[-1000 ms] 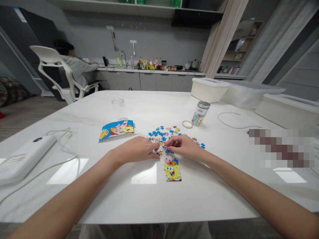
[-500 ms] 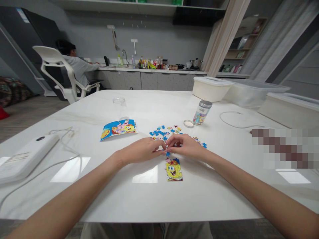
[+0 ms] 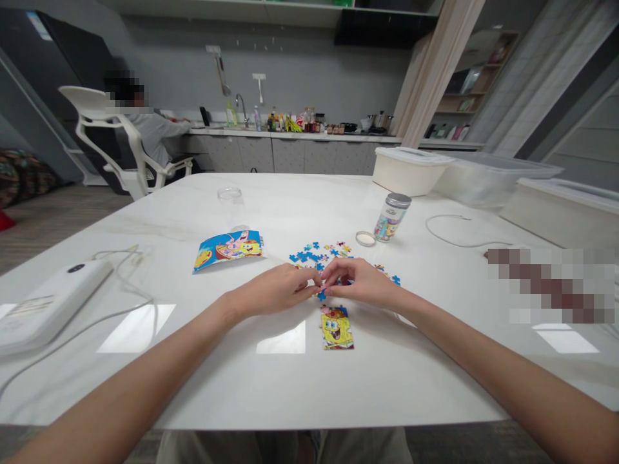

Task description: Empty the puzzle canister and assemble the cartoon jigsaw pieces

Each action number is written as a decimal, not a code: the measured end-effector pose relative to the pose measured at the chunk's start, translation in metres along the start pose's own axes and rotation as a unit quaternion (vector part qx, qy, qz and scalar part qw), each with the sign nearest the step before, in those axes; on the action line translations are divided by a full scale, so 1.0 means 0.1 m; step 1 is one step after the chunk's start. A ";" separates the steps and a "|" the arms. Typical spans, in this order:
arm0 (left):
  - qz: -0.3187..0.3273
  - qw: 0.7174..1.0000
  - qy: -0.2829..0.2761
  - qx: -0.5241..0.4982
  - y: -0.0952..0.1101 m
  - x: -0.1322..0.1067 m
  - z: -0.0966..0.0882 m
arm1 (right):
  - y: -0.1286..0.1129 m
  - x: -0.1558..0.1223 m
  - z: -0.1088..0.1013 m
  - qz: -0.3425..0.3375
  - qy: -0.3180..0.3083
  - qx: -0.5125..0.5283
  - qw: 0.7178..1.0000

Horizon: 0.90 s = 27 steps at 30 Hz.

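My left hand [image 3: 285, 287] and my right hand [image 3: 360, 282] meet fingertip to fingertip over the white table. Both are closed in a pinch on a small blue and pink jigsaw piece [image 3: 322, 295], partly hidden by the fingers. Just below them lies a joined block of puzzle pieces [image 3: 337, 328] with a yellow cartoon face. Loose jigsaw pieces [image 3: 309, 254], mostly blue, are scattered beyond my hands, and some are covered by them. To the left, a curled picture sheet [image 3: 229, 250] shows the same cartoon characters.
A printed can [image 3: 392, 218] stands at the right behind the pieces, beside a round lid [image 3: 365, 239]. A clear jar [image 3: 231, 207] is at the back left. A white power bank [image 3: 53, 303] with cable lies left. Plastic boxes [image 3: 411, 173] line the right; a person [image 3: 149, 132] sits far left.
My hands stay pinched together almost in place. The jigsaw piece between the fingertips has shifted slightly left and turned a little. The view has moved slightly.
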<state>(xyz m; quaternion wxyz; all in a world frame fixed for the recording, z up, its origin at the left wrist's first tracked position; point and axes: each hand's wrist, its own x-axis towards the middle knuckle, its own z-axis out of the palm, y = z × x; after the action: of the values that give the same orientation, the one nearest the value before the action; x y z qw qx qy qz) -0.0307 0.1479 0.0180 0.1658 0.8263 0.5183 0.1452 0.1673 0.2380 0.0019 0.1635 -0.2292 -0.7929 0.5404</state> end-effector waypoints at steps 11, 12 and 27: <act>-0.022 0.999 -0.014 -0.026 0.04 0.01 -0.01 | 0.02 0.00 0.00 -0.017 0.001 0.008 1.000; -0.019 0.999 -0.015 -0.034 0.04 0.01 -0.01 | 0.03 -0.01 0.00 -0.018 -0.006 0.013 1.000; -0.054 0.955 -0.080 -0.282 -0.01 0.00 -0.07 | -0.05 -0.04 -0.04 -0.047 -0.025 -0.090 0.995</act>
<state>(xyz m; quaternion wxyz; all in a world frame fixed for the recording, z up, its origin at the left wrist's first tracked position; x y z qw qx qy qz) -0.0340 0.1492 0.0237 0.4404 0.7258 0.4850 0.2100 0.1714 0.2372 0.0075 0.1473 -0.1920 -0.8520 0.4643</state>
